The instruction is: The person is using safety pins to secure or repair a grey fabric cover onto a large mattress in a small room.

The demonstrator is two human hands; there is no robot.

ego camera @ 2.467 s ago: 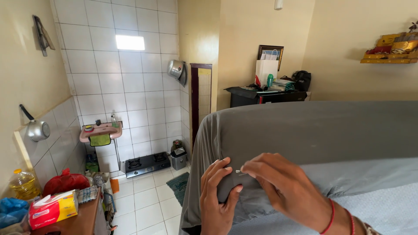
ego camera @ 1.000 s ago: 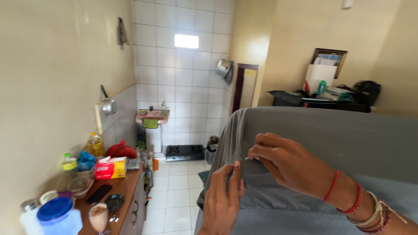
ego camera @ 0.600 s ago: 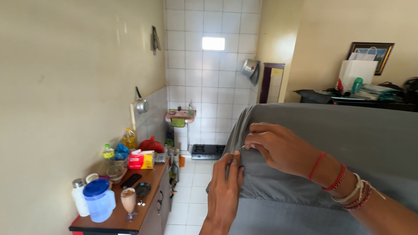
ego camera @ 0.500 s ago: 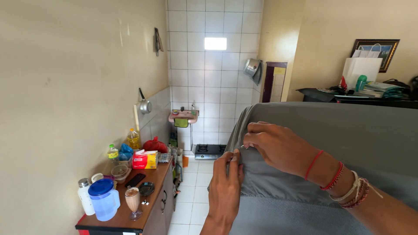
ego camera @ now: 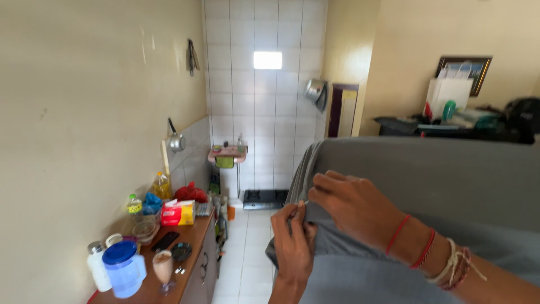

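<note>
Centrally: left hand (ego camera: 292, 242), fingers curled, pinching a fold of grey cloth (ego camera: 427, 169) at its gathered corner; right hand (ego camera: 351, 205), closed over the same fold just above and to the right, fingertips touching the left hand's. A small pale pin-like item shows between the fingertips; too small to identify. Right wrist carries red and pale thread bands (ego camera: 427, 256).

Surface: grey cloth stretched over a tall flat-topped form, filling the lower right; a lighter grey cloth lies beneath the forearm.

Room: cream walls, white tiled end wall (ego camera: 264, 112) with a small bright window, white tiled floor.

Change from half a second ago: both hands sit lower in view and closer together, the right hand now covering more of the fold; the view has tilted slightly.

Surroundings, left: wooden counter (ego camera: 169, 270) bearing a blue-lidded jug (ego camera: 121, 270), a glass of brown drink (ego camera: 163, 270), a dark phone, a red-and-yellow tissue box (ego camera: 177, 213) and an oil bottle. Beyond: pink basin (ego camera: 225, 155), floor-level gas stove (ego camera: 264, 198), hanging pans. Right rear: dark table with a white bag (ego camera: 444, 95). The cloth-covered form hides the room's lower right.
</note>
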